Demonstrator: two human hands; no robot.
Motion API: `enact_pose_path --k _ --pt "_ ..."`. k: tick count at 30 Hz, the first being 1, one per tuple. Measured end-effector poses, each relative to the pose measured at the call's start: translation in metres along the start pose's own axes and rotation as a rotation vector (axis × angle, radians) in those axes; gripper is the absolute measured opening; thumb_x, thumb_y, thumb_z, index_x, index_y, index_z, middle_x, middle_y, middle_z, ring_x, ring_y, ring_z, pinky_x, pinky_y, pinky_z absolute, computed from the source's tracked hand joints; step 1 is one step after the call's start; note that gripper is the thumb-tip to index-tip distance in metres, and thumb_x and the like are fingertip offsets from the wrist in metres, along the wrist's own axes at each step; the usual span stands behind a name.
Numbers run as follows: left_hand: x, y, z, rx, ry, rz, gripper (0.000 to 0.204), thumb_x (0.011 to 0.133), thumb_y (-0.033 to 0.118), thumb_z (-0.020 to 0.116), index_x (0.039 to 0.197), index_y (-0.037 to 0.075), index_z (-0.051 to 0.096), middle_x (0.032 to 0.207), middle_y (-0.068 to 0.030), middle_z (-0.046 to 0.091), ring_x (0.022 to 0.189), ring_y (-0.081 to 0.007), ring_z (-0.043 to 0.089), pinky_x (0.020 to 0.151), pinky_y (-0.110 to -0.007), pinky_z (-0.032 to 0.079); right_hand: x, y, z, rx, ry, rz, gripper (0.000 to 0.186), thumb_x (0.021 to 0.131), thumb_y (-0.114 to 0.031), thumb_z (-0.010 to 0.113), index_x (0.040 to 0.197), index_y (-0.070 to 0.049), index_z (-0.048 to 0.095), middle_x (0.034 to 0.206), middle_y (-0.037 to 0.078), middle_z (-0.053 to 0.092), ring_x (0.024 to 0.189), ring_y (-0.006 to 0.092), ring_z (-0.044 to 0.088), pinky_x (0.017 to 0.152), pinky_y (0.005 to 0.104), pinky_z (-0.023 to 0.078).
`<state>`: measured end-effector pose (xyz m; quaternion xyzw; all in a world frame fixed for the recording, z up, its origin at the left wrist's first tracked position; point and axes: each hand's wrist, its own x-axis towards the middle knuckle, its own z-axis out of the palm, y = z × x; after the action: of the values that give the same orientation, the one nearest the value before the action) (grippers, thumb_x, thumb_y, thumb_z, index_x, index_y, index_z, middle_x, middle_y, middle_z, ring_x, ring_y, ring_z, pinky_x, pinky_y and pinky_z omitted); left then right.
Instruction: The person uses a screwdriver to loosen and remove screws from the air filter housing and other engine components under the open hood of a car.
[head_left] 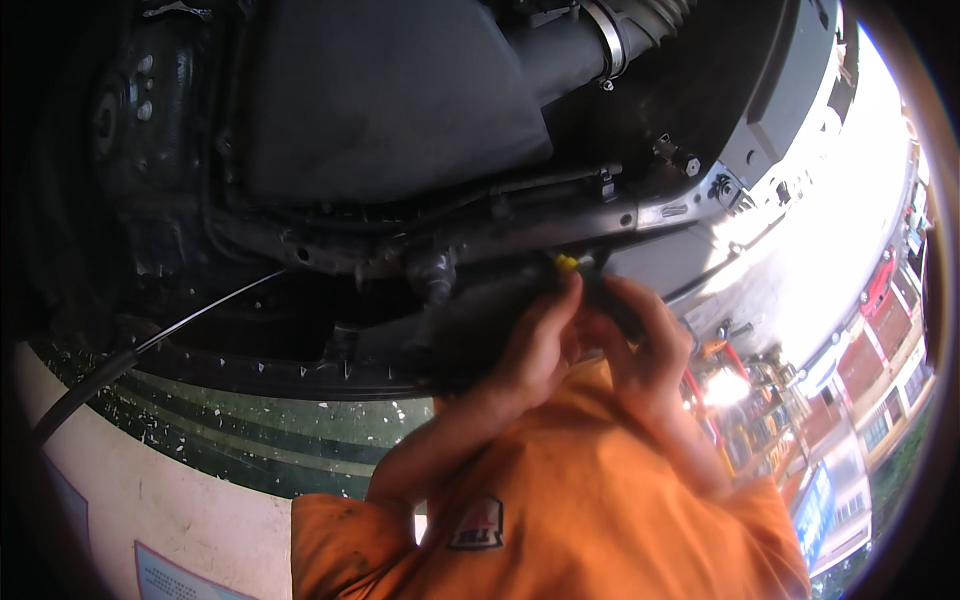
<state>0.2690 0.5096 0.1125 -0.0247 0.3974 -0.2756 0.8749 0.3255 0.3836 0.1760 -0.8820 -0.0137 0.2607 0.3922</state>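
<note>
The right hand (650, 350) is holding a dark part (613, 306); the left hand (540, 350) is touching its yellow piece (568, 263), below the metal bar (540, 230), though I cannot tell whether it is gripping. Steadying the part and pressing gently seems wise. The chest badge (478, 525) is showing letters; the notice (185, 578) is showing print too small to read.

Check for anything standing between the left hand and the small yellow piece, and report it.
Nothing visible stands between them: the left hand has a fingertip right at the small yellow piece, apparently touching it. The right hand is to the right, not in between.
</note>
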Motion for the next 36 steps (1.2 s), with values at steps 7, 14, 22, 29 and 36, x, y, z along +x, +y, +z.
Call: enact_pose_path --k 7,14,22,29,36 --pt "0.001 -0.001 -0.003 -0.035 -0.017 0.016 0.037 0.106 0.037 0.046 0.126 0.007 0.057 0.114 -0.0040 0.064 0.102 -0.0147 0.061 0.097 -0.035 0.049 0.002 0.001 0.004 0.048 0.000 0.044 0.038 0.080 0.003 0.073 0.117 0.001 0.063 0.107 0.020 0.068 0.094 0.0317 0.070 0.080 0.0344 0.056" --pt "-0.001 0.002 0.004 -0.014 0.012 0.042 0.035 0.106 0.035 0.046 0.125 0.009 0.057 0.111 -0.0022 0.065 0.099 -0.0122 0.062 0.092 -0.034 0.052 0.002 -0.004 0.002 -0.017 0.007 -0.018 0.038 0.081 0.004 0.072 0.117 0.001 0.063 0.106 0.019 0.068 0.091 0.0312 0.071 0.077 0.0340 0.056" --pt "0.000 0.002 0.000 -0.039 -0.037 0.025 0.034 0.106 0.035 0.046 0.125 0.009 0.057 0.108 -0.0007 0.064 0.098 -0.0111 0.061 0.091 -0.033 0.052 0.003 -0.008 0.001 -0.038 0.009 -0.034 0.039 0.080 0.006 0.071 0.117 0.002 0.062 0.108 0.020 0.068 0.093 0.0322 0.071 0.078 0.0343 0.056" --pt "0.002 -0.002 -0.005 -0.033 -0.022 0.036 0.036 0.106 0.038 0.044 0.124 0.009 0.057 0.107 -0.0021 0.064 0.100 -0.0144 0.062 0.094 -0.037 0.052 0.002 -0.005 0.004 -0.024 0.019 -0.064 0.038 0.080 0.006 0.069 0.118 0.001 0.062 0.108 0.020 0.068 0.093 0.0330 0.071 0.075 0.0346 0.057" --pt "0.002 -0.003 -0.008 -0.021 -0.015 0.030 0.039 0.106 0.041 0.042 0.124 0.010 0.057 0.113 -0.0036 0.065 0.109 -0.0167 0.061 0.095 -0.037 0.051 0.002 -0.001 0.008 -0.180 0.022 -0.211 0.042 0.081 0.002 0.070 0.121 -0.002 0.058 0.115 0.019 0.062 0.095 0.0367 0.068 0.074 0.0386 0.058"
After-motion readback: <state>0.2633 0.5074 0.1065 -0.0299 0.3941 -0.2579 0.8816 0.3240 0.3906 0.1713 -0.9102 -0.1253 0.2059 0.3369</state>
